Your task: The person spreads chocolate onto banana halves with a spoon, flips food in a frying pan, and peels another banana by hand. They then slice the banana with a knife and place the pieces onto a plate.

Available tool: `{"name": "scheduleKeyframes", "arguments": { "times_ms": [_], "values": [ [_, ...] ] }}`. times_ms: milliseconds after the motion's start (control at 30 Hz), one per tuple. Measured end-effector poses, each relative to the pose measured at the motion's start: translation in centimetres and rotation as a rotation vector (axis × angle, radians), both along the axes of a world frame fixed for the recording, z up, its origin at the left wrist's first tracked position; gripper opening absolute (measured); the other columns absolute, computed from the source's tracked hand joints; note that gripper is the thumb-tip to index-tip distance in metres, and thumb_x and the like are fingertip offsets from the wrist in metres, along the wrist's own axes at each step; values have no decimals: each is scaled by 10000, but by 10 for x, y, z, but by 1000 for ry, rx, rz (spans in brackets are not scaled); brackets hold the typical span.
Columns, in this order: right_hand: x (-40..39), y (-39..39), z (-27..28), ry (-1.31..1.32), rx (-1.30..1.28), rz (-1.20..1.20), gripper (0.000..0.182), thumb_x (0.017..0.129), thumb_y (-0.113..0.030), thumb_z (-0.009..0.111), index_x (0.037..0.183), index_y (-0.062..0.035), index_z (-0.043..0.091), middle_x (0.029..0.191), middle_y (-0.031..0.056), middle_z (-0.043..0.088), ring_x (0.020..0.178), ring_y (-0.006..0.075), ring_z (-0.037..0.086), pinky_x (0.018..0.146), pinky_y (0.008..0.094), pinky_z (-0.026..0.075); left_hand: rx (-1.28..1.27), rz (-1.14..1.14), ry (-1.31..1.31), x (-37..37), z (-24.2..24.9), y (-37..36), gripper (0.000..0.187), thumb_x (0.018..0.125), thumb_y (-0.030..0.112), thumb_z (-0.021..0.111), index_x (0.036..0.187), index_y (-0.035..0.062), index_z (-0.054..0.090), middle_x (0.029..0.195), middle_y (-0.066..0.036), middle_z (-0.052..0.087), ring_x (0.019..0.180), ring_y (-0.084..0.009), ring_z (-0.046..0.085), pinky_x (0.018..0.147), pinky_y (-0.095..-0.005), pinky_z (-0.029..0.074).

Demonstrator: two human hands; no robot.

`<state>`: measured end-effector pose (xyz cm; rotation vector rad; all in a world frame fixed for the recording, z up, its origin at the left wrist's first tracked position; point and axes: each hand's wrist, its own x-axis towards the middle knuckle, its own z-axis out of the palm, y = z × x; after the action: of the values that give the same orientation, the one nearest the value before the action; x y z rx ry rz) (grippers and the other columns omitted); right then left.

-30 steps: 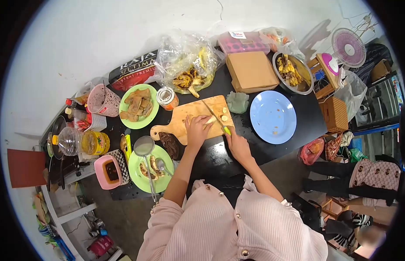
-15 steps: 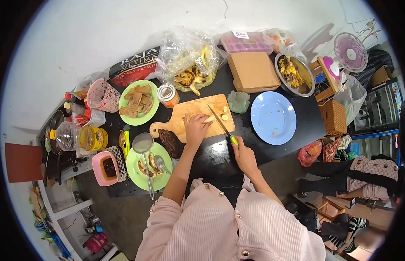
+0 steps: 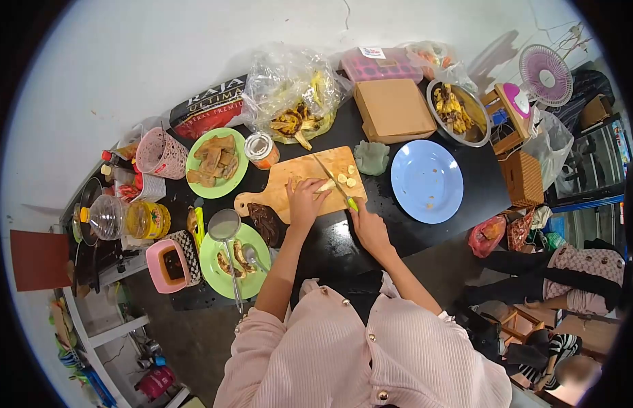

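On the wooden cutting board [image 3: 279, 182], my left hand [image 3: 306, 202] presses a peeled banana [image 3: 326, 185], its fingers bent around it. My right hand [image 3: 369, 228] is closed on the green handle of a knife [image 3: 335, 180]. The blade lies across the board beside the banana's cut end. Several banana slices [image 3: 350, 182] rest to the right of the blade. Just left of the board lies a dark banana peel [image 3: 263, 223]. A blue plate [image 3: 427, 182] with a few crumbs sits to the right.
Around the board stand a can [image 3: 262, 151], a green plate of brown pieces [image 3: 216, 163], another green plate [image 3: 214, 268] with a strainer, a plastic bag of peels [image 3: 296, 102], a cardboard box [image 3: 394, 112] and a metal bowl [image 3: 481, 115]. People are at the right.
My right hand and the knife have moved left and slightly up, toward my left hand. Another slice now lies beside the blade. My left hand has barely moved.
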<state>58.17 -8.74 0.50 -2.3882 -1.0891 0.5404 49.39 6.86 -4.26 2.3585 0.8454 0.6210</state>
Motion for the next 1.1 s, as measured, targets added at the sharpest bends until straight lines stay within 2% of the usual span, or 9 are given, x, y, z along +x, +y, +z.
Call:
{"name": "scheduleKeyframes", "arguments": {
  "times_ms": [100,267,433,533,800,967,1100],
  "values": [
    [3,1,-1,-3,36,9,302,949,-298,435,1188,-114,417,611,252,578,607,458,586,554,546,457,-37,-37,-99,-2,2,1,295,748,215,708,1008,78,676,968,-59,629,937,-245,577,1068,-511,233],
    [-1,-12,27,34,6,7,276,961,-273,421,1171,-93,424,645,264,585,628,444,592,549,520,455,-33,-21,-114,-8,-7,6,228,750,190,704,949,78,694,930,-52,631,930,-248,574,1058,-508,258],
    [-5,-29,21,46,-7,11,267,961,-269,423,1162,-95,420,643,254,585,617,445,585,535,520,447,-59,-11,-81,-7,-4,5,235,753,209,701,943,70,696,937,-54,632,935,-244,568,1056,-494,262],
    [-8,-30,18,87,19,-22,280,954,-298,421,1165,-113,424,647,265,586,632,469,581,570,551,447,-67,-15,-77,-7,-5,6,235,753,211,700,941,70,699,942,-54,635,941,-241,567,1059,-494,257],
    [-6,-1,4,-12,19,5,285,946,-274,445,1173,-105,419,608,248,580,577,447,583,505,523,454,-53,-19,-64,-7,-1,5,237,759,206,696,965,89,700,940,-44,640,932,-241,573,1053,-503,262],
    [1,10,2,8,29,26,290,945,-267,444,1181,-101,418,636,257,588,617,458,586,567,551,450,-96,-21,-182,-10,-2,4,240,755,171,699,975,76,692,951,-63,633,909,-263,583,1036,-500,302],
    [0,3,15,29,69,19,278,951,-261,433,1176,-97,422,631,252,584,605,455,581,554,545,445,-120,-7,-204,-11,-2,3,214,751,158,701,936,51,692,917,-82,635,876,-274,596,1043,-478,324]
  ]
}}
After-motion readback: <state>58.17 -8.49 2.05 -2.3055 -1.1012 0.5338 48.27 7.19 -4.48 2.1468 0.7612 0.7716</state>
